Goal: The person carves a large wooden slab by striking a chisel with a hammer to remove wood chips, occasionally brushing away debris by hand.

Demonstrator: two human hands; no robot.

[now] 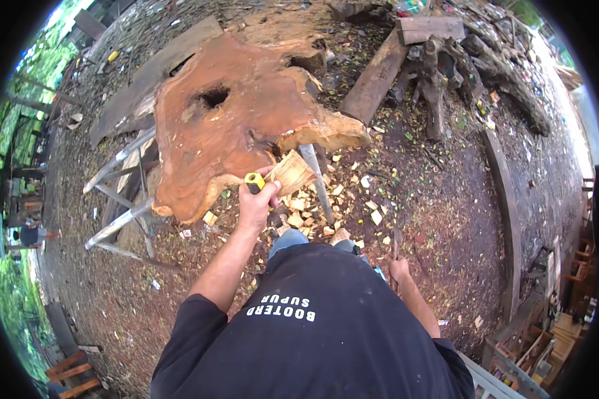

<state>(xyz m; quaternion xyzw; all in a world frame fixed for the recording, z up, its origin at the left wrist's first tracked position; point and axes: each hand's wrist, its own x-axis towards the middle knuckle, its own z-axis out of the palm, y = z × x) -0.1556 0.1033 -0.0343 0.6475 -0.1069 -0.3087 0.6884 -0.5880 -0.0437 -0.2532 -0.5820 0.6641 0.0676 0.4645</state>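
Observation:
A large reddish-brown live-edge wood slab (213,133) with dark holes rests on a metal tube frame (123,219). At its lower right edge, my left hand (259,199) grips a yellow-and-black chisel handle (253,178), beside a pale split piece of wood (293,171). The chisel's blade is not visible. My right hand (399,271) is low by my right side, closed on a long dark tool (396,243) whose kind I cannot make out. Pale wood chips (296,219) lie scattered below the slab, near my feet.
Roots and stumps (459,80) lie back right beside planks (379,80). A long beam (502,213) runs along the right, near stacked wooden items (556,339). Another person (32,234) is at the far left. Leaves and litter cover the dirt ground (432,199).

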